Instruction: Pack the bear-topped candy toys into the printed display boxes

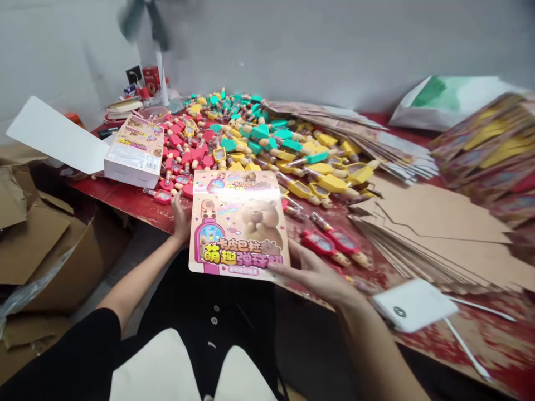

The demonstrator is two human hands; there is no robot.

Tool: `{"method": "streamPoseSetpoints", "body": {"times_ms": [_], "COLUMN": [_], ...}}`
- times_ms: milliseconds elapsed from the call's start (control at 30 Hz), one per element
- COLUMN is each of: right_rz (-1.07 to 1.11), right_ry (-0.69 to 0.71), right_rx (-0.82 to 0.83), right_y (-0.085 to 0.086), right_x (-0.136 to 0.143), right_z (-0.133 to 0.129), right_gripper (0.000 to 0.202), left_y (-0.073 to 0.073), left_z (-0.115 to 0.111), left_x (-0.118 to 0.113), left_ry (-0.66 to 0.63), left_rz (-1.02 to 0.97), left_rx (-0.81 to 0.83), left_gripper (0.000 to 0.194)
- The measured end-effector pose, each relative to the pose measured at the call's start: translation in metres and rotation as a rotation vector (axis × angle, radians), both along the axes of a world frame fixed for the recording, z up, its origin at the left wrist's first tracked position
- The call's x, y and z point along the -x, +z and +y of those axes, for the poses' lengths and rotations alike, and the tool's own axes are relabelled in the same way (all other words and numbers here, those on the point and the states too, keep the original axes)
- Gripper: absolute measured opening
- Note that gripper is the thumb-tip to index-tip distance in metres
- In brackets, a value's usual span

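Note:
A printed cardboard box (238,228) with a cartoon bear and large Chinese lettering is held up over the table's front edge, its front panel facing me. My right hand (320,273) grips its lower right side, thumb on the front and the other fingers mostly hidden. At the left side, my left hand (180,220) is closed against the box, partly hidden behind it. Just beyond lie heaped toys with red, yellow and green paddle-shaped ends (261,132) and clear tubes. Several red toys (330,242) lie to the right of the box.
Another printed box (134,150), its white flap raised, stands on the red table (121,201) at left. Flat cardboard (434,217) is stacked at right, near a white power bank (416,305) with a cable. Open brown cartons (62,245) sit at lower left. A fan (156,28) stands behind.

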State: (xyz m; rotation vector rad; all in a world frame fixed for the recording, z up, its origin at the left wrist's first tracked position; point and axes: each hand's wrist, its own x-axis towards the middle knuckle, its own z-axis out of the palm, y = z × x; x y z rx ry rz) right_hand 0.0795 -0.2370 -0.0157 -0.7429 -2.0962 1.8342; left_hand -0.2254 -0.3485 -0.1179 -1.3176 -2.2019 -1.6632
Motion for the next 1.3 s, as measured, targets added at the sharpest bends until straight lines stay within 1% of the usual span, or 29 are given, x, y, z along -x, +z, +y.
{"method": "streamPoseSetpoints", "body": {"times_ms": [33,67,133,200,233,300,367,400,467,533,567,633,700,733,767,833,900,967,1067,1133,1200,1300], "right_rz": [-0.005,0.000,0.033,0.068,0.084,0.100,0.115,0.131,0.180,0.225,0.232,0.202,0.151,0.139,0.145,0.200,0.256,0.267,0.249,0.245,0.228,0.180], "right_ry": [-0.017,-0.082,-0.271,-0.406,-0.436,-0.439,-0.424,-0.424,-0.471,-0.570,-0.607,-0.614,-0.552,-0.524,-0.517,-0.567,-0.655,-0.712,-0.689,-0.661,-0.625,-0.557], "right_rx": [-0.012,-0.084,-0.311,-0.497,-0.542,-0.556,-0.507,-0.484,-0.478,-0.512,-0.534,-0.584,-0.653,-0.690,-0.719,-0.742,-0.720,-0.679,-0.654,-0.683,-0.739,-0.865], "right_y": [-0.015,-0.029,-0.049,-0.060,-0.063,-0.063,-0.060,-0.059,-0.059,-0.064,-0.068,-0.076,-0.084,-0.089,-0.093,-0.105,-0.119,-0.135,-0.153,-0.156,-0.154,-0.148], "right_x": [0.001,0.005,0.019,0.032,0.037,0.042,0.046,0.050,0.059,0.069,0.072,0.073,0.067,0.064,0.061,0.059,0.065,0.073,0.081,0.081,0.077,0.070], "right_z": [-0.001,0.002,0.017,0.034,0.041,0.049,0.050,0.048,0.043,0.040,0.039,0.040,0.043,0.046,0.048,0.051,0.052,0.051,0.050,0.052,0.057,0.068], "right_gripper": [0.062,0.057,0.051,0.049,0.048,0.044,0.039,0.037,0.034,0.031,0.029,0.025,0.019,0.016,0.013,0.010,0.011,0.013,0.017,0.018,0.017,0.017], "left_y": [-0.011,-0.021,-0.039,-0.048,-0.050,-0.048,-0.044,-0.042,-0.039,-0.037,-0.036,-0.035,-0.035,-0.035,-0.036,-0.039,-0.042,-0.046,-0.051,-0.052,-0.051,-0.044], "left_z": [-0.013,-0.025,-0.037,-0.039,-0.038,-0.040,-0.046,-0.048,-0.048,-0.035,-0.026,-0.006,0.007,0.010,0.010,0.006,0.000,-0.004,-0.003,-0.001,0.000,-0.008], "left_x": [-0.011,-0.022,-0.041,-0.053,-0.056,-0.058,-0.061,-0.064,-0.071,-0.079,-0.082,-0.087,-0.088,-0.087,-0.087,-0.085,-0.084,-0.083,-0.082,-0.081,-0.079,-0.070], "left_ry": [0.034,0.041,-0.026,-0.076,-0.080,-0.074,-0.071,-0.093,-0.208,-0.325,-0.347,-0.310,-0.269,-0.266,-0.276,-0.314,-0.341,-0.339,-0.329,-0.341,-0.357,-0.358], "left_rz": [0.030,0.060,0.095,0.123,0.135,0.152,0.159,0.171,0.250,0.369,0.423,0.482,0.509,0.522,0.535,0.558,0.570,0.570,0.558,0.556,0.571,0.618], "left_rx": [0.024,0.060,0.147,0.220,0.244,0.273,0.293,0.303,0.332,0.384,0.420,0.507,0.572,0.584,0.576,0.507,0.407,0.330,0.305,0.316,0.321,0.345], "left_gripper": [0.045,0.038,0.031,0.033,0.035,0.036,0.035,0.034,0.036,0.043,0.046,0.050,0.050,0.051,0.051,0.052,0.050,0.048,0.046,0.045,0.045,0.044]}}
